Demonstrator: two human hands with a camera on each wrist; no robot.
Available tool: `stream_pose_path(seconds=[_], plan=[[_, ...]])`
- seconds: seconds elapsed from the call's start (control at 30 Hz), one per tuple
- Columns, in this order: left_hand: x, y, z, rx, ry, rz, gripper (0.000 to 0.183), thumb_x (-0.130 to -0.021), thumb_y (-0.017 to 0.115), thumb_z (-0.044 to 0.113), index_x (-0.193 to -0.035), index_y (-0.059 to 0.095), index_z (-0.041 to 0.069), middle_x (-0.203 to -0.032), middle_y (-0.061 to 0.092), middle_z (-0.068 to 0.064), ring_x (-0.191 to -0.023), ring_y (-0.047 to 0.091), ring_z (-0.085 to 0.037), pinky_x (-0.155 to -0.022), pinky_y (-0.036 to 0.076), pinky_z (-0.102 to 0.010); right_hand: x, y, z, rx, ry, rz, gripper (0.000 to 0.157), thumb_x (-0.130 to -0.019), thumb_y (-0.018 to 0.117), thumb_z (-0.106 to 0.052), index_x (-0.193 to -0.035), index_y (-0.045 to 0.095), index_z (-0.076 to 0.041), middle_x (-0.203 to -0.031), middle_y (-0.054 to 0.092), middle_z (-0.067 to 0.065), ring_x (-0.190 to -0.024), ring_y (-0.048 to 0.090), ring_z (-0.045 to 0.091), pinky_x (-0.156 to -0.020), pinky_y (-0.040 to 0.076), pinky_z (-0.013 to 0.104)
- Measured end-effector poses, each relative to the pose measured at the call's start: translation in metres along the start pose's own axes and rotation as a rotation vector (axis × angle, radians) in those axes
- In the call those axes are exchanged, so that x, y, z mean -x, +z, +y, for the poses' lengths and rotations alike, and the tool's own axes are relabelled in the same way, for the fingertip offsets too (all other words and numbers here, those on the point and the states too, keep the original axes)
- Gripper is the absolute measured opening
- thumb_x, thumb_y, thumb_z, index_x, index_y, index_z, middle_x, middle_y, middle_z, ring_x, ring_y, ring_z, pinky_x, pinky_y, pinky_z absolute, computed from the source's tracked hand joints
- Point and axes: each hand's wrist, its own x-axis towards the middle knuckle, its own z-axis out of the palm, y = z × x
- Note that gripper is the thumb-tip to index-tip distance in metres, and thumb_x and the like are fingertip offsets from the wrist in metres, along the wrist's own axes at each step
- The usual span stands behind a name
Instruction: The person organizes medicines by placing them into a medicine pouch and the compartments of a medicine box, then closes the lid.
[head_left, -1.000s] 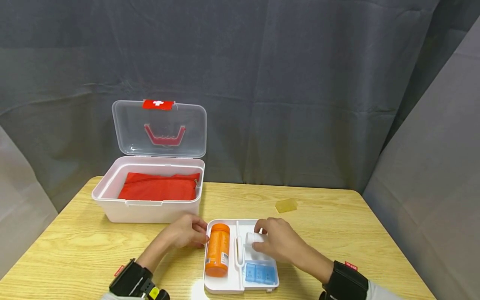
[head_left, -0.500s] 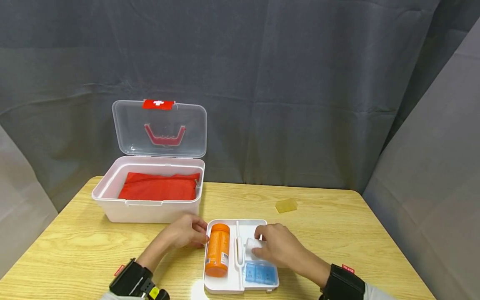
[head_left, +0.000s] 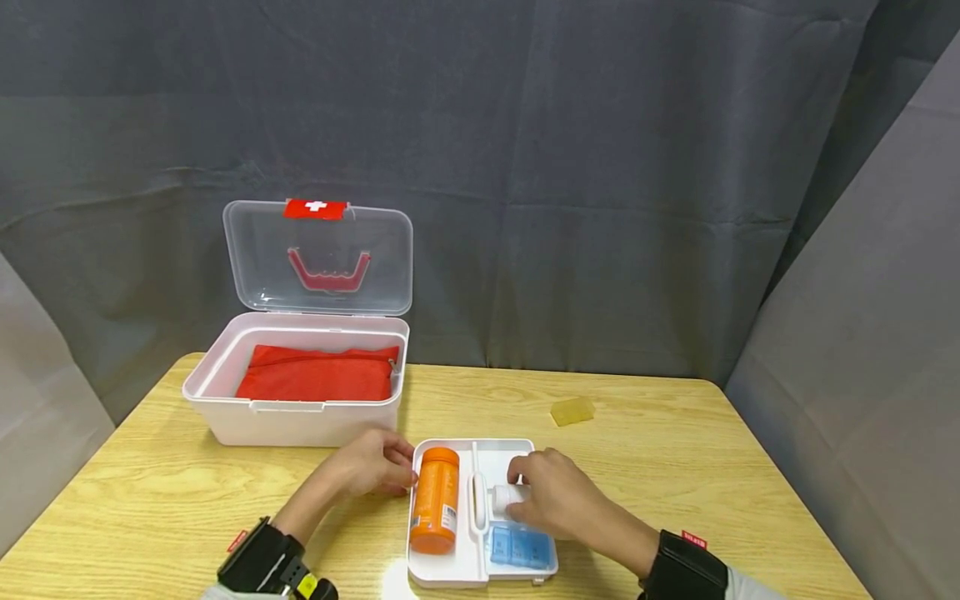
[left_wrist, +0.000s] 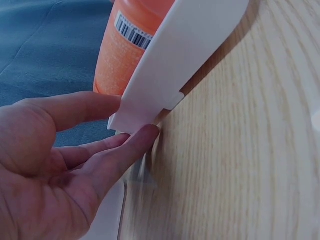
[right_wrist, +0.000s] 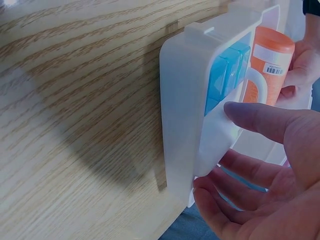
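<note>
A white divided tray [head_left: 450,573] lies on the table with a handle [head_left: 478,504] along its middle. My left hand [head_left: 373,462] is at its left wall; in the left wrist view, fairly straight fingertips touch the outside of the wall. In the left compartment an orange bottle [head_left: 433,504] lies on its side, barcode showing. With thumb and fingers, my right hand [head_left: 561,493] holds a small white bottle [head_left: 502,498] lying sideways in the right compartment. Its right part is hidden by the hand. Just below it sits a blue pill organizer [head_left: 520,547].
A white box [head_left: 300,421] with its clear lid [head_left: 322,233] raised stands at the back left, a red zip pouch [head_left: 318,375] inside. A yellowish translucent piece [head_left: 572,412] lies on the table [head_left: 660,467] toward the back right.
My right hand has moved slightly toward me with the white bottle, bringing it down close to the blue pill organizer. The left hand and the tray have stayed put.
</note>
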Motion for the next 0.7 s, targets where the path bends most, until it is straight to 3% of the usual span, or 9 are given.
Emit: stream_pose_path(seconds=[0.7], plan=[[-0.0001, -0.0008, -0.0008, 0.032, -0.014, -0.011, 0.033, -0.084, 0.073, -0.005, -0.113, 0.062, -0.013, -0.095, 0.066, -0.017, -0.078, 0.068, -0.021, -0.076, 0.062, -0.040, 0.0001, -0.0011, 0.0000, -0.009, 0.013, -0.029, 0.029, -0.073, 0.088, -0.021, -0.094, 0.073, -0.007, -0.089, 0.068, 0.007, -0.086, 0.060, 0.023, -0.073, 0.051, 0.043]])
